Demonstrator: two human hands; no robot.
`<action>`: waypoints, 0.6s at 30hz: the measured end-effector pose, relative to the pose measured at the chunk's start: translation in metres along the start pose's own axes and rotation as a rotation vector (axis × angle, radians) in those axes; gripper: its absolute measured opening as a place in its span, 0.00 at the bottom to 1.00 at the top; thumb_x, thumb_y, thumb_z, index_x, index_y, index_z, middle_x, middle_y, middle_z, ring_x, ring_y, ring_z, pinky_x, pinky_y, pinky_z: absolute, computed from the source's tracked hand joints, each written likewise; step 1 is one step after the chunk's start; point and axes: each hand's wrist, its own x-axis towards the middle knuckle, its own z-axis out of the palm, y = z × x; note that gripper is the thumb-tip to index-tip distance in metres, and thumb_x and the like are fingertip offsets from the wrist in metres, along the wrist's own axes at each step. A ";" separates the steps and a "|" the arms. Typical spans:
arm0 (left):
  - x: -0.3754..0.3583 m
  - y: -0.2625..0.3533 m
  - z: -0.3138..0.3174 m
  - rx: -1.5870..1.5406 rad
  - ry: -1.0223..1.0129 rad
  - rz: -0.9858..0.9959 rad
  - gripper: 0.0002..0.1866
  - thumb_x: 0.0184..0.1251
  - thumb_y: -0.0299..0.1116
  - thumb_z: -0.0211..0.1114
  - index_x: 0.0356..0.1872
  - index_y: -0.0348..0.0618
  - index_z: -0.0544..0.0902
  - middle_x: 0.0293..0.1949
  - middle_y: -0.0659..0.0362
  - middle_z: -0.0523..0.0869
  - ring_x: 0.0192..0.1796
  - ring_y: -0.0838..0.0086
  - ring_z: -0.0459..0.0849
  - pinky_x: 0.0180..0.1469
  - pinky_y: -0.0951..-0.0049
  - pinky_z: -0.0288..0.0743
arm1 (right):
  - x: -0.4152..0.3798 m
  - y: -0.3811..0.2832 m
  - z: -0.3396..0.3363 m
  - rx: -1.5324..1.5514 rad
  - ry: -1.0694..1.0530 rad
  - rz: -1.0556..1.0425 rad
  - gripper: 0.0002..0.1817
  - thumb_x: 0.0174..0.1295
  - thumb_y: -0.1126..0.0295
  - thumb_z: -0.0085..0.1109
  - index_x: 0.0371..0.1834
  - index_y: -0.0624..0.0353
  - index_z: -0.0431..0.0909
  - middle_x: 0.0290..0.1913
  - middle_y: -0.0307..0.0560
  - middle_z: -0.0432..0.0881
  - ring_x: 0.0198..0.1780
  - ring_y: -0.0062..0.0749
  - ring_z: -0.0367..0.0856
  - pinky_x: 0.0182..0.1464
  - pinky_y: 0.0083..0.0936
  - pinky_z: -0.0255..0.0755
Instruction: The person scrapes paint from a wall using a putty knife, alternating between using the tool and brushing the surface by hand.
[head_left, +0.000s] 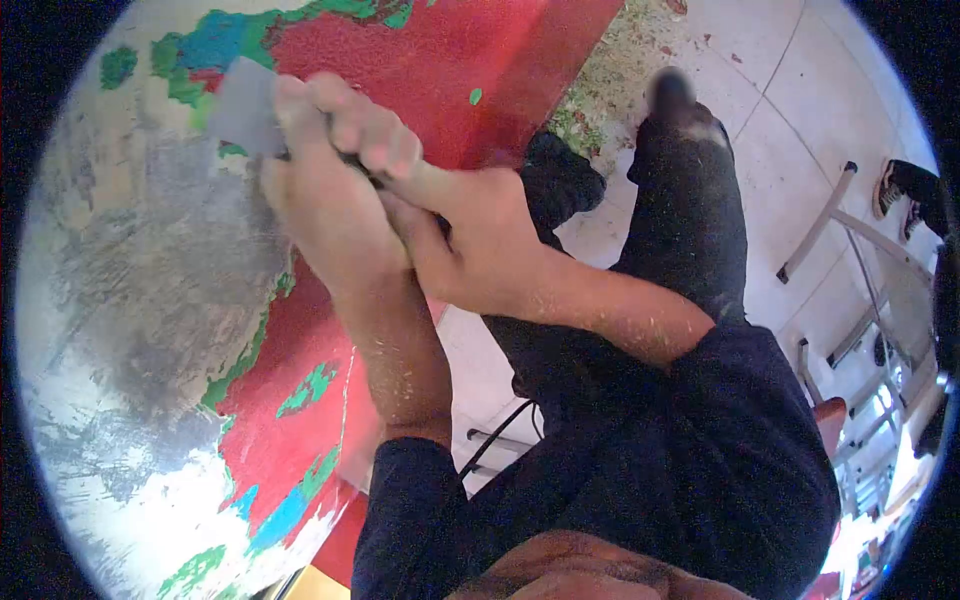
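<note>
A paint scraper with a wide grey blade (240,108) points to the upper left over a painted metal panel. My left hand (335,215) is closed around it just behind the blade. My right hand (470,225) is closed beside the left, farther back, its fingers wrapped over the dark handle, which is mostly hidden between both hands. Under the blade the panel shows bare grey metal (170,240) with scratches. Red paint (370,60) covers the panel's near side, with ragged green and blue patches along its border.
Paint flakes and chips (600,100) lie on the tiled floor (790,110) by my shoes. Metal stands or chair legs (830,220) stand at the right, near another person's shoe (890,190). A dark cable (500,430) hangs below the panel's edge.
</note>
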 end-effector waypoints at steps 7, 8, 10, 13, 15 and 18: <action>-0.010 -0.019 -0.015 -0.037 0.051 -0.118 0.19 0.73 0.43 0.46 0.21 0.46 0.65 0.17 0.67 0.61 0.16 0.80 0.61 0.18 0.76 0.59 | -0.014 0.012 -0.002 -0.005 -0.078 0.079 0.16 0.55 0.71 0.51 0.48 0.56 0.75 0.23 0.60 0.76 0.26 0.54 0.79 0.28 0.43 0.74; -0.007 -0.019 -0.008 -0.050 0.051 -0.103 0.19 0.73 0.43 0.46 0.21 0.46 0.65 0.17 0.67 0.61 0.16 0.80 0.61 0.18 0.76 0.59 | -0.015 0.009 -0.004 0.007 -0.072 0.094 0.15 0.55 0.71 0.51 0.47 0.57 0.75 0.22 0.60 0.76 0.26 0.54 0.79 0.28 0.43 0.74; -0.014 -0.017 -0.016 -0.021 0.033 -0.095 0.20 0.73 0.44 0.46 0.20 0.47 0.64 0.17 0.67 0.61 0.17 0.80 0.62 0.19 0.77 0.59 | -0.026 0.009 -0.004 0.030 -0.107 0.110 0.12 0.55 0.73 0.53 0.43 0.58 0.77 0.25 0.61 0.75 0.27 0.53 0.79 0.26 0.36 0.72; -0.001 -0.020 -0.022 -0.022 -0.003 -0.018 0.20 0.73 0.44 0.46 0.20 0.47 0.64 0.16 0.67 0.60 0.16 0.80 0.61 0.17 0.76 0.58 | -0.009 0.013 -0.004 0.039 -0.101 0.065 0.09 0.55 0.74 0.55 0.40 0.59 0.78 0.26 0.61 0.75 0.27 0.52 0.79 0.26 0.33 0.72; -0.009 -0.014 -0.018 -0.028 0.038 -0.039 0.20 0.73 0.44 0.46 0.21 0.46 0.64 0.16 0.67 0.60 0.16 0.80 0.61 0.17 0.75 0.59 | -0.007 0.007 -0.001 -0.001 -0.124 0.034 0.08 0.56 0.74 0.55 0.38 0.59 0.78 0.25 0.60 0.76 0.28 0.53 0.79 0.26 0.33 0.72; -0.014 -0.017 -0.025 -0.027 0.031 -0.050 0.18 0.72 0.44 0.47 0.23 0.46 0.65 0.16 0.66 0.61 0.17 0.80 0.62 0.18 0.76 0.59 | -0.026 0.008 -0.006 0.093 -0.189 0.137 0.08 0.56 0.72 0.55 0.38 0.58 0.78 0.26 0.60 0.76 0.28 0.53 0.79 0.25 0.34 0.72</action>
